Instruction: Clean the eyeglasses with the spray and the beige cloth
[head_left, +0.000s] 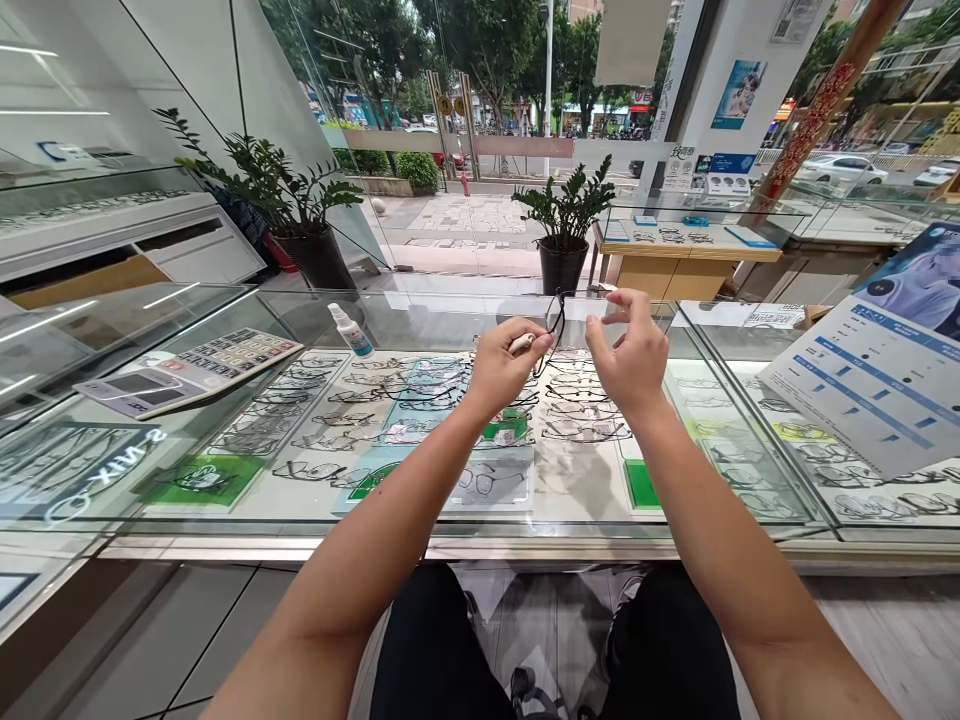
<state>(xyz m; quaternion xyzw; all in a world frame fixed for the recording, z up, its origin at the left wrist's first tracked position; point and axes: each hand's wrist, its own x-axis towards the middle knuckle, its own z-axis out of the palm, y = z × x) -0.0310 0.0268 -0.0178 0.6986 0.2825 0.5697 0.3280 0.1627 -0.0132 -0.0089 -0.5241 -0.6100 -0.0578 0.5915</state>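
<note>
Above the glass counter, my left hand point(508, 365) is closed on a pair of dark-framed eyeglasses point(559, 318). The frame is held on edge, with a lens rim standing up past the fingertips. A small pale thing point(520, 343) shows at the curled fingers; I cannot make out what it is. Just right of the eyeglasses, my right hand point(631, 355) is raised with thumb and fingers apart, seemingly not touching them. Beneath both hands, rows of eyeglasses point(585, 410) lie inside the display case point(577, 490).
On the glass top stand a spray bottle point(351, 332) and a flat printed board point(191, 372) at left, and a blue-and-white printed sign point(874, 375) at right. Potted plants point(564, 262) stand beyond the counter by the window. My knees are close below its front edge point(300, 548).
</note>
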